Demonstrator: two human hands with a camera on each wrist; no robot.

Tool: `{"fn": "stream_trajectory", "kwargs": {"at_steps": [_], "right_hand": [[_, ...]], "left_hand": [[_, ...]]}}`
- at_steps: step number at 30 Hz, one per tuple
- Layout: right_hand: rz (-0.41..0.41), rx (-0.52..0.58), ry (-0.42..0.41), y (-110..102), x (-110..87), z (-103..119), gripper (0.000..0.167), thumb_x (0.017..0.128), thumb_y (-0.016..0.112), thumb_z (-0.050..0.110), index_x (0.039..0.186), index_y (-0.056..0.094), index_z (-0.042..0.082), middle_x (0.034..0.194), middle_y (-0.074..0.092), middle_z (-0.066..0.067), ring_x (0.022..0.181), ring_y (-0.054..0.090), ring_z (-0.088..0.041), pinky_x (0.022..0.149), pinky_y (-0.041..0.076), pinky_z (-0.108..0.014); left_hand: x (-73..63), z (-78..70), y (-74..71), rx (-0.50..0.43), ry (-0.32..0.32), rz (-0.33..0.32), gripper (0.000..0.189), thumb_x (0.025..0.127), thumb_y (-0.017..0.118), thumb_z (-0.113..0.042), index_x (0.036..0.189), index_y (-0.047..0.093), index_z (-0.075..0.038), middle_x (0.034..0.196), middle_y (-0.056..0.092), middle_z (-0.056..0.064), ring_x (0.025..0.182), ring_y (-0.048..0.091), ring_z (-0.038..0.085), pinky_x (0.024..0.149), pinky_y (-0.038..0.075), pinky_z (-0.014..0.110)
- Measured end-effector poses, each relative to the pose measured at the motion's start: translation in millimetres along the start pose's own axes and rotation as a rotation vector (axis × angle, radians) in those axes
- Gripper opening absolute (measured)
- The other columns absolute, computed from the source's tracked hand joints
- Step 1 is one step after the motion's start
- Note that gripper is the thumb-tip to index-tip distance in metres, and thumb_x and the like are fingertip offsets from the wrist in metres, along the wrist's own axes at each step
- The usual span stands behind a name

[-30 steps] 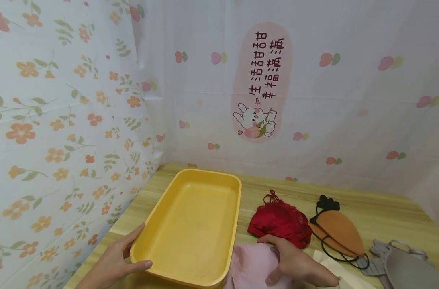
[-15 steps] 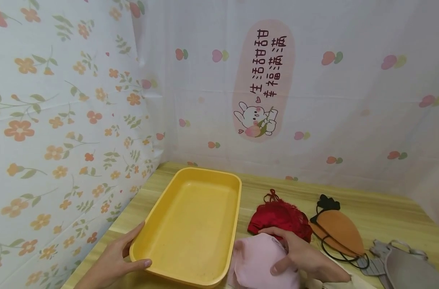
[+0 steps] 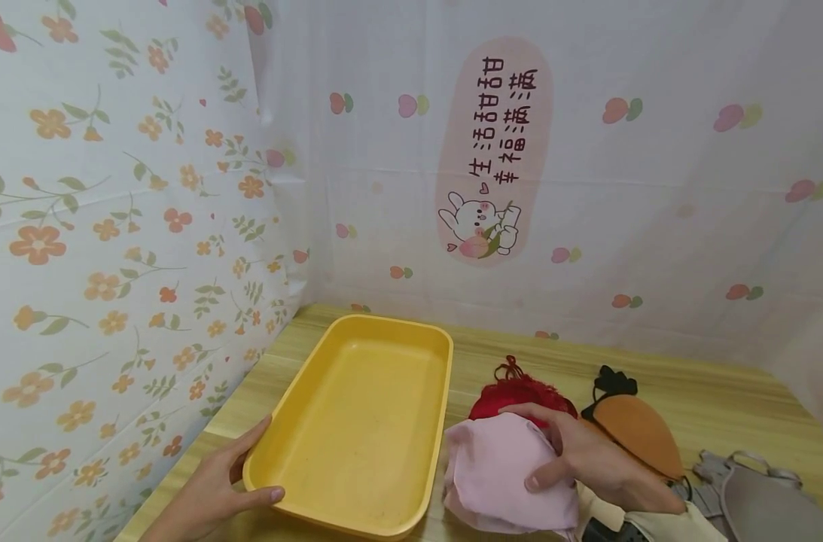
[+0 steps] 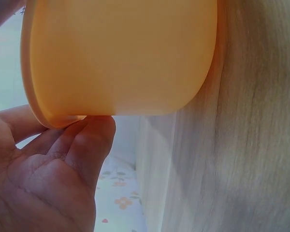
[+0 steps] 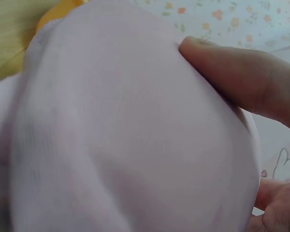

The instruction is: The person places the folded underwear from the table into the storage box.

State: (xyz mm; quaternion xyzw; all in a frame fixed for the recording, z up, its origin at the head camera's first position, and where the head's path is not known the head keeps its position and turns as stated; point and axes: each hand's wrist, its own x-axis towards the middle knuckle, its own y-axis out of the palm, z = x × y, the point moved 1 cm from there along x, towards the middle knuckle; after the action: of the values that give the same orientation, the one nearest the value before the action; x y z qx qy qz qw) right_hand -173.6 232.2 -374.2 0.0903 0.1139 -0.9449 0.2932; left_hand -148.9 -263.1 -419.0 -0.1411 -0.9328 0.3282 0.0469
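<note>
My right hand pinches a folded pale pink bra, thumb on its near face and fingers over the far top edge. In the right wrist view the bra's smooth cup fills most of the picture, with the thumb along its edge. At the front left corner of an empty yellow basin, my left hand grips the rim, thumb in front and fingers along the side. The left wrist view has those fingers against the basin's outer wall, just beneath the rim.
Behind the pink bra lies a red lace bra, partly covered by it in the head view. Farther right are an orange bra with black straps and a grey bra. A flowered curtain borders the wooden table.
My right hand has lifted the pink bra and shifted it a little right and away from the basin, so that it covers more of the red bra. The left hand and basin have stayed put.
</note>
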Motion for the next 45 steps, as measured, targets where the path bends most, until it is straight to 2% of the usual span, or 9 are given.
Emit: {"fn": "stream_trajectory", "kwargs": {"at_steps": [5, 11, 17, 23, 32, 37, 42, 45], "right_hand": [[0.008, 0.004, -0.028, -2, 2.5, 9, 0.082, 0.080, 0.079, 0.005, 0.151, 0.037, 0.006, 0.124, 0.062, -0.009, 0.105, 0.061, -0.028, 0.084, 0.061, -0.042], [0.008, 0.023, -0.021, 1, 10.3, 21, 0.087, 0.078, 0.082, 0.006, 0.152, 0.038, 0.010, 0.123, 0.062, -0.009, 0.101, 0.064, -0.028, 0.082, 0.062, -0.046], [-0.001, 0.024, -0.036, 7, 18.2, 34, 0.089, 0.077, 0.081, 0.005, 0.152, 0.035, 0.006, 0.121, 0.062, -0.010, 0.101, 0.063, -0.026, 0.081, 0.062, -0.043], [-0.006, 0.043, -0.053, 14, 22.9, 43, 0.090, 0.076, 0.082, 0.005, 0.153, 0.035, 0.010, 0.125, 0.059, -0.011, 0.103, 0.061, -0.027, 0.081, 0.062, -0.042], [0.005, 0.088, -0.121, 21, 33.0, 48, 0.093, 0.077, 0.080, 0.001, 0.156, 0.032, 0.009, 0.127, 0.059, -0.010, 0.105, 0.063, -0.026, 0.082, 0.062, -0.040], [-0.047, 0.106, -0.105, 28, 37.7, 51, 0.092, 0.076, 0.082, 0.002, 0.155, 0.036, 0.014, 0.124, 0.059, -0.013, 0.104, 0.063, -0.026, 0.082, 0.061, -0.043], [-0.110, 0.119, -0.095, 35, 43.4, 57, 0.091, 0.076, 0.083, 0.003, 0.154, 0.038, 0.017, 0.119, 0.061, -0.016, 0.101, 0.065, -0.026, 0.080, 0.061, -0.042], [-0.134, 0.130, -0.099, 39, 48.5, 59, 0.089, 0.076, 0.084, 0.004, 0.153, 0.039, 0.018, 0.115, 0.063, -0.015, 0.099, 0.067, -0.026, 0.079, 0.062, -0.041]], "left_hand": [[-0.3, 1.6, 0.5, -0.010, -0.004, 0.006, 0.093, 0.089, 0.076, -0.024, 0.159, 0.020, 0.002, 0.159, 0.023, 0.036, 0.140, 0.032, 0.057, 0.093, 0.057, 0.050], [-0.8, 1.9, 0.4, -0.018, 0.002, 0.004, 0.093, 0.089, 0.076, -0.024, 0.159, 0.020, 0.003, 0.159, 0.022, 0.035, 0.140, 0.031, 0.058, 0.093, 0.057, 0.050], [-0.7, 1.8, 1.3, -0.011, -0.003, 0.005, 0.093, 0.090, 0.076, -0.025, 0.159, 0.020, 0.003, 0.160, 0.023, 0.033, 0.140, 0.032, 0.057, 0.092, 0.057, 0.052], [-0.5, 1.4, 2.1, -0.021, -0.005, 0.007, 0.092, 0.090, 0.075, -0.025, 0.159, 0.020, 0.003, 0.161, 0.023, 0.032, 0.141, 0.033, 0.055, 0.093, 0.058, 0.048], [-1.9, 2.5, 3.1, -0.018, 0.005, -0.007, 0.094, 0.089, 0.077, -0.024, 0.159, 0.020, 0.003, 0.159, 0.024, 0.035, 0.140, 0.034, 0.055, 0.093, 0.058, 0.044], [-2.6, 2.9, 2.8, -0.022, 0.020, -0.009, 0.094, 0.089, 0.077, -0.022, 0.158, 0.019, 0.004, 0.159, 0.024, 0.036, 0.139, 0.034, 0.055, 0.093, 0.058, 0.043], [-2.9, 2.3, 1.5, 0.003, 0.026, -0.018, 0.094, 0.089, 0.076, -0.023, 0.159, 0.020, 0.003, 0.158, 0.024, 0.037, 0.139, 0.033, 0.058, 0.092, 0.058, 0.048], [-2.4, 2.0, 1.5, -0.010, 0.015, -0.017, 0.094, 0.089, 0.077, -0.023, 0.159, 0.020, 0.004, 0.158, 0.025, 0.036, 0.138, 0.036, 0.054, 0.093, 0.058, 0.044]]}}
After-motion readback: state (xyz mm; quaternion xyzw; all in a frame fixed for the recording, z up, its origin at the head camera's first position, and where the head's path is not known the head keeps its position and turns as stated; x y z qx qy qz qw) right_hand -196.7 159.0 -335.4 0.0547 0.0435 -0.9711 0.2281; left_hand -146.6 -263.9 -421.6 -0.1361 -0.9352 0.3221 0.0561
